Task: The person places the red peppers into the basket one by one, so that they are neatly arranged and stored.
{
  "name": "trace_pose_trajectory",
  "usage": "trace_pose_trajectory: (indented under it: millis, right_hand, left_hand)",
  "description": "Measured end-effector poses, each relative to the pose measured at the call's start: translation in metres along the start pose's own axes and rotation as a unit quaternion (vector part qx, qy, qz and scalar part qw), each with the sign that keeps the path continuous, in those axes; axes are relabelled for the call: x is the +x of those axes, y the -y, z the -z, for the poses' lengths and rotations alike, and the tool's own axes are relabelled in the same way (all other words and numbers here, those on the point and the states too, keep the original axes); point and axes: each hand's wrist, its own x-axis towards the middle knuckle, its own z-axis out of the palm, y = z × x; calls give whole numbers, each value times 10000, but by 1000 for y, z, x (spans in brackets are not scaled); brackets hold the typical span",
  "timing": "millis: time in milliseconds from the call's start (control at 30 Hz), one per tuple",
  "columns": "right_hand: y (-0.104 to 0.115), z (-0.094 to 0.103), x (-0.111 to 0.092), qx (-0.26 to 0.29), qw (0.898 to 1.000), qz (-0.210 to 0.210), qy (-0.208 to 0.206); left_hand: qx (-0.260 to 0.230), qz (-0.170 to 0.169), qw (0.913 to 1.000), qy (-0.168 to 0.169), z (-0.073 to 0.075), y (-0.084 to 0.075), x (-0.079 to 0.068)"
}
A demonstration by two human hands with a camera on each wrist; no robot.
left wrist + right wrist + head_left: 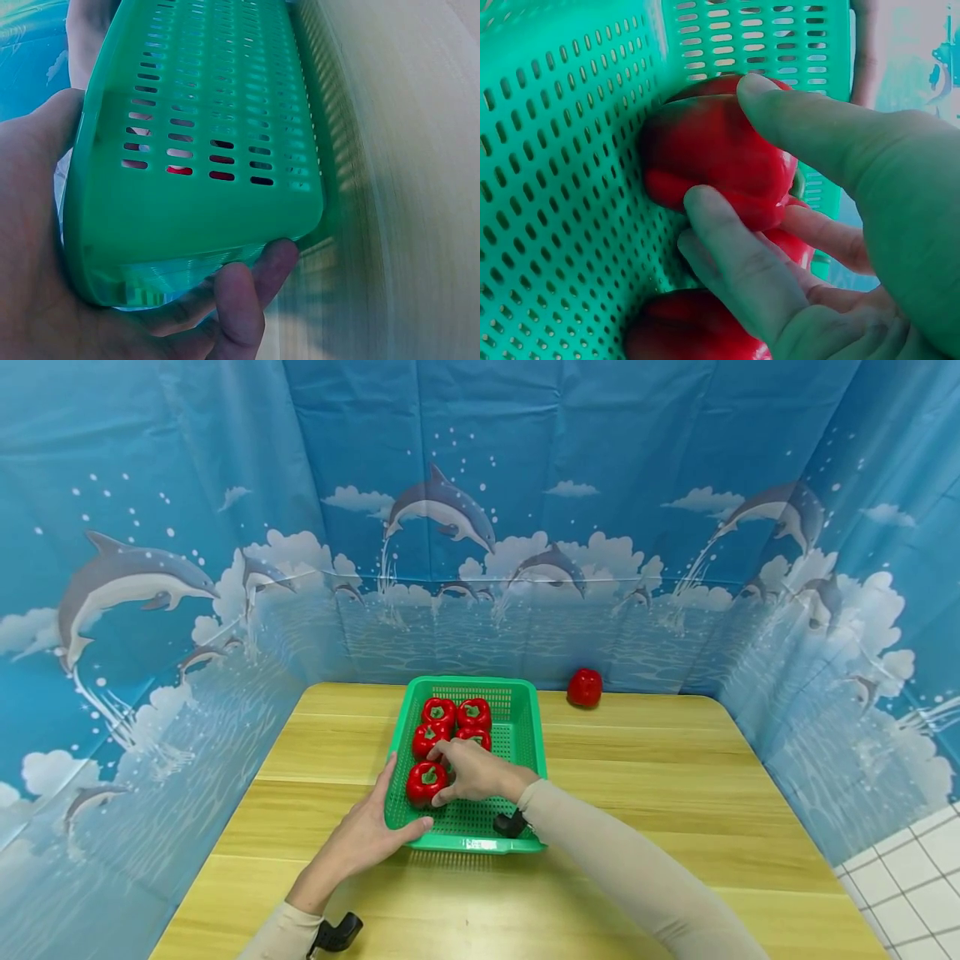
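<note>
In the head view, my right hand (476, 770) reaches into a green plastic basket (480, 844). Its thumb and fingers close around the nearest red bell pepper (427, 783), at the basket's left front. The right wrist view has the thumb on one side of this bell pepper (720, 154) and fingertips against the other. Several more red bell peppers (473, 715) sit behind it, stems up. My left hand (367, 828) holds the basket by its left front corner; in the left wrist view, the fingers bend around the outside of the perforated wall (202, 210).
A single red bell pepper (585, 688) lies at the back edge of the wooden table (645, 760), right of the basket. Blue dolphin-print curtains (525, 527) enclose the table's back and sides. White tiles (907, 868) show at the lower right.
</note>
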Motion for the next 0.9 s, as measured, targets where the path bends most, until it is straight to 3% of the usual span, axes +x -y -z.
trace_pose_trajectory:
  millis: [433,900]
  right_hand:
    - [2,10,-12,78,9997,-18,-210]
    - [-8,30,-24,339,9974,320,-546]
  left_hand:
    - [-27,24,10000,9,-1,0,1]
    - [-27,21,10000,9,-1,-1,1]
